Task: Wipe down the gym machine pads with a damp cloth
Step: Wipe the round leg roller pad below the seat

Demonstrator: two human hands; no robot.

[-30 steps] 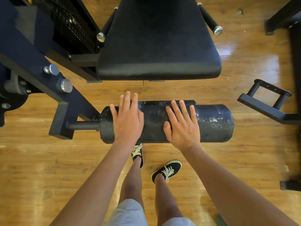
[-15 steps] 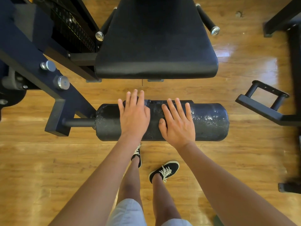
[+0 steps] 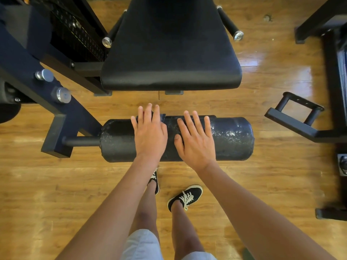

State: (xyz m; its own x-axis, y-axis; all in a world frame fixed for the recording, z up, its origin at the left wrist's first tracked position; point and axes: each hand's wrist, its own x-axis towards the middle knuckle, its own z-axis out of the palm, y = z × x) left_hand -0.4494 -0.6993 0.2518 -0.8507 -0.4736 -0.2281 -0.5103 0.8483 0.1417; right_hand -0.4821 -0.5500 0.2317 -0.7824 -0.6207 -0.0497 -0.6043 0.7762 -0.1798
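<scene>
Left hand [image 3: 150, 136] has slid along the roller pad [image 3: 232, 139] toward the right hand [image 3: 195, 143]; only a narrow gap separates them. Neither grip is closed: fingers lie straight and palms flat, pressing a dark cloth [image 3: 163, 117] onto the pad's top. The cloth is mostly hidden, showing only an edge along the far side and a corner by the left fingertips. The roller lies crosswise at centre, with the seat pad [image 3: 169, 53] at 12 o'clock and the shoes [image 3: 185, 197] at 6 o'clock.

Assessment: the cloth looks thin and limp and is likely to bunch, so flat-palm pressure suits it. The roller probably yields and may turn on its axle [image 3: 82, 141]; steady it from above.
</scene>
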